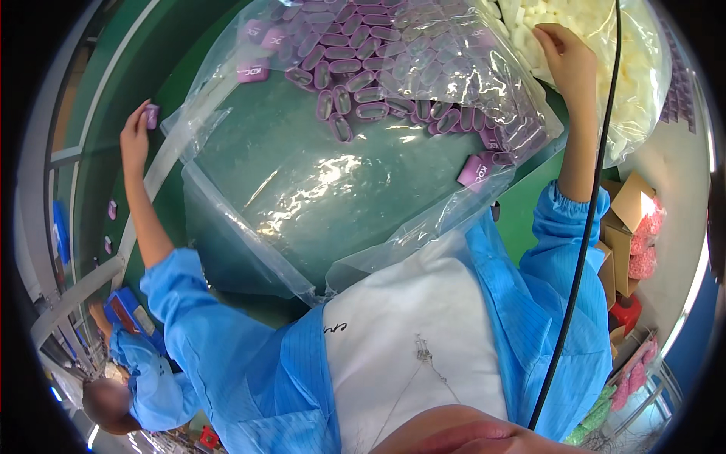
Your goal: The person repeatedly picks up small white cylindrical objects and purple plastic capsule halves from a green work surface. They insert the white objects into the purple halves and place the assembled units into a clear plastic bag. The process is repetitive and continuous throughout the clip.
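Observation:
At the far left my left hand (134,140) is stretched out, its fingers closed on a small purple plastic case (152,116). It is over a green surface beyond a pale rail. My right hand (569,64) reaches to the upper right, over a see-through bag of cream-white pieces (635,98). Thumb and fingers are pinched together there; whatever may be between them is too small to tell. Between my arms a large see-through plastic bag (318,197) lies spread on the table, with many open purple oval shells (355,64) heaped at its far side.
One purple case (476,171) lies at the bag's near right. Two small purple cases (113,209) sit along the green strip at left. A black cable (586,250) hangs down on the right. Cardboard boxes (626,204) stand at right; a co-worker in blue (155,393) is at lower left.

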`<state>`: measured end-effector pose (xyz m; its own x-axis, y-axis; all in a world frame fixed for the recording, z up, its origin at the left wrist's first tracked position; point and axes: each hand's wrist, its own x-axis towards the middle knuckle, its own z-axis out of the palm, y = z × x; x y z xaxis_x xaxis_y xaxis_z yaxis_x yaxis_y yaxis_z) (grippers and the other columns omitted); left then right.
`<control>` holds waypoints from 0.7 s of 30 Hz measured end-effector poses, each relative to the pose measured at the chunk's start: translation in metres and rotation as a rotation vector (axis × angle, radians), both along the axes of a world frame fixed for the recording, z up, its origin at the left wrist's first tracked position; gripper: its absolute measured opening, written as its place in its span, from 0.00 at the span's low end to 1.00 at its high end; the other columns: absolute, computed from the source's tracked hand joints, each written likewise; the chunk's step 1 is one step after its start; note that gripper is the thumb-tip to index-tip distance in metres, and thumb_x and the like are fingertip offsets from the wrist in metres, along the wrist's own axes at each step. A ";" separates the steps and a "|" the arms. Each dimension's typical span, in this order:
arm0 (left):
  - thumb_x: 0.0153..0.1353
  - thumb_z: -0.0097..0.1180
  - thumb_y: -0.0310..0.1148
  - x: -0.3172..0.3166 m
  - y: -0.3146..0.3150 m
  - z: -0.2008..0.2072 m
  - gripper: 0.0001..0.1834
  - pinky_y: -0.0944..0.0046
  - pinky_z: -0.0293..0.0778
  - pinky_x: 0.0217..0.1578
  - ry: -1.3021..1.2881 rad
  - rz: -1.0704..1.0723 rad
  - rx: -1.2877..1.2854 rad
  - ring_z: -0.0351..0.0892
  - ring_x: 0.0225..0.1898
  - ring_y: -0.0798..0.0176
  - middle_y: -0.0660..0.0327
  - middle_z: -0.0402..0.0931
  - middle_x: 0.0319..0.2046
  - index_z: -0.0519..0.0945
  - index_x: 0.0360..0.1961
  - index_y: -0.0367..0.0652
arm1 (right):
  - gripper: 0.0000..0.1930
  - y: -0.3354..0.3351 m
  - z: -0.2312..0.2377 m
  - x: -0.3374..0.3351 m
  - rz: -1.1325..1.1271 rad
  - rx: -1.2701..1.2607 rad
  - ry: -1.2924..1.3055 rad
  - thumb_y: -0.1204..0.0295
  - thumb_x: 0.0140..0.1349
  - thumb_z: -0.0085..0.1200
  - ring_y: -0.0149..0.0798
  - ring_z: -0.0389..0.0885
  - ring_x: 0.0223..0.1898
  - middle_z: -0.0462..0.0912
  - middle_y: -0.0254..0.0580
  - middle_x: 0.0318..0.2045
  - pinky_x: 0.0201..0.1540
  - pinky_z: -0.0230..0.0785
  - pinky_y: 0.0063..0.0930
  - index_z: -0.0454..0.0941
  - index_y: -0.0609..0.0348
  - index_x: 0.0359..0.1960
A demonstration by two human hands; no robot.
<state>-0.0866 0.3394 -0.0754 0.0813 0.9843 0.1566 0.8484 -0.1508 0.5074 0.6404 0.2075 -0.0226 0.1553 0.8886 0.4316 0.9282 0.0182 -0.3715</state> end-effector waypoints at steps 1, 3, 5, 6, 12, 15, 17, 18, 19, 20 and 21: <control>0.73 0.48 0.33 -0.019 0.004 -0.011 0.17 0.63 0.69 0.58 0.101 -0.071 0.009 0.78 0.54 0.57 0.50 0.80 0.52 0.82 0.57 0.43 | 0.15 0.008 0.000 -0.010 0.000 -0.102 -0.038 0.59 0.63 0.63 0.47 0.87 0.35 0.88 0.48 0.33 0.39 0.77 0.35 0.85 0.59 0.40; 0.71 0.49 0.34 -0.033 0.021 -0.022 0.17 0.58 0.69 0.60 0.259 -0.055 0.190 0.76 0.57 0.47 0.47 0.77 0.55 0.82 0.57 0.45 | 0.19 0.014 -0.003 -0.022 -0.069 -0.204 -0.091 0.55 0.62 0.63 0.51 0.86 0.34 0.87 0.50 0.33 0.39 0.77 0.38 0.85 0.60 0.40; 0.66 0.52 0.33 0.006 0.017 -0.020 0.18 0.53 0.71 0.59 0.430 0.120 0.456 0.76 0.56 0.45 0.46 0.77 0.55 0.83 0.56 0.47 | 0.23 0.005 -0.007 -0.026 -0.187 -0.242 -0.145 0.51 0.61 0.62 0.53 0.86 0.34 0.87 0.51 0.33 0.39 0.76 0.41 0.84 0.62 0.40; 0.63 0.53 0.29 0.074 -0.006 -0.002 0.17 0.53 0.73 0.55 0.343 0.203 0.609 0.77 0.53 0.47 0.49 0.78 0.52 0.84 0.52 0.47 | 0.22 0.000 -0.007 -0.028 -0.204 -0.225 -0.183 0.53 0.61 0.62 0.54 0.86 0.35 0.87 0.52 0.33 0.40 0.76 0.41 0.84 0.63 0.40; 0.54 0.71 0.33 0.298 -0.189 0.048 0.21 0.61 0.76 0.40 -0.197 -0.272 0.219 0.78 0.36 0.58 0.54 0.77 0.41 0.78 0.46 0.38 | 0.18 0.008 -0.006 -0.043 -0.127 -0.246 -0.316 0.61 0.62 0.54 0.57 0.84 0.40 0.86 0.57 0.35 0.44 0.75 0.45 0.84 0.62 0.44; 0.52 0.75 0.36 0.333 -0.199 0.031 0.27 0.61 0.75 0.38 -0.284 -0.173 0.099 0.77 0.35 0.58 0.54 0.76 0.41 0.75 0.49 0.38 | 0.17 0.002 -0.005 -0.037 -0.136 -0.122 -0.379 0.61 0.63 0.54 0.57 0.84 0.40 0.86 0.56 0.37 0.45 0.75 0.45 0.85 0.61 0.45; 0.53 0.75 0.34 0.339 -0.194 0.023 0.26 0.62 0.75 0.38 -0.286 -0.133 0.107 0.78 0.35 0.59 0.55 0.76 0.40 0.75 0.48 0.38 | 0.14 -0.016 0.010 -0.057 -0.085 0.054 -0.311 0.67 0.63 0.57 0.49 0.84 0.36 0.85 0.51 0.36 0.42 0.75 0.39 0.85 0.59 0.47; 0.54 0.74 0.33 0.340 -0.193 0.019 0.25 0.62 0.76 0.37 -0.288 -0.117 0.133 0.78 0.35 0.60 0.55 0.76 0.40 0.75 0.48 0.37 | 0.14 -0.029 0.019 -0.076 -0.040 0.089 -0.206 0.70 0.62 0.58 0.46 0.83 0.35 0.85 0.49 0.36 0.41 0.75 0.37 0.84 0.58 0.48; 0.54 0.73 0.31 0.338 -0.196 0.017 0.23 0.63 0.76 0.37 -0.274 -0.086 0.166 0.79 0.34 0.60 0.55 0.77 0.39 0.75 0.47 0.37 | 0.14 -0.039 0.024 -0.095 0.020 0.130 -0.085 0.73 0.61 0.59 0.43 0.83 0.34 0.85 0.47 0.35 0.40 0.75 0.34 0.84 0.58 0.48; 0.54 0.73 0.29 0.336 -0.198 0.015 0.22 0.63 0.76 0.36 -0.259 -0.103 0.213 0.79 0.34 0.60 0.55 0.78 0.39 0.76 0.47 0.37 | 0.15 -0.054 0.029 -0.109 0.174 0.065 0.061 0.77 0.60 0.60 0.41 0.82 0.34 0.84 0.45 0.35 0.39 0.75 0.32 0.84 0.58 0.49; 0.55 0.72 0.27 0.334 -0.200 0.014 0.21 0.64 0.76 0.36 -0.247 -0.127 0.260 0.80 0.34 0.60 0.56 0.79 0.38 0.76 0.47 0.37 | 0.17 -0.068 0.030 -0.123 0.320 0.000 0.206 0.81 0.58 0.61 0.38 0.81 0.34 0.83 0.43 0.34 0.38 0.74 0.29 0.83 0.58 0.50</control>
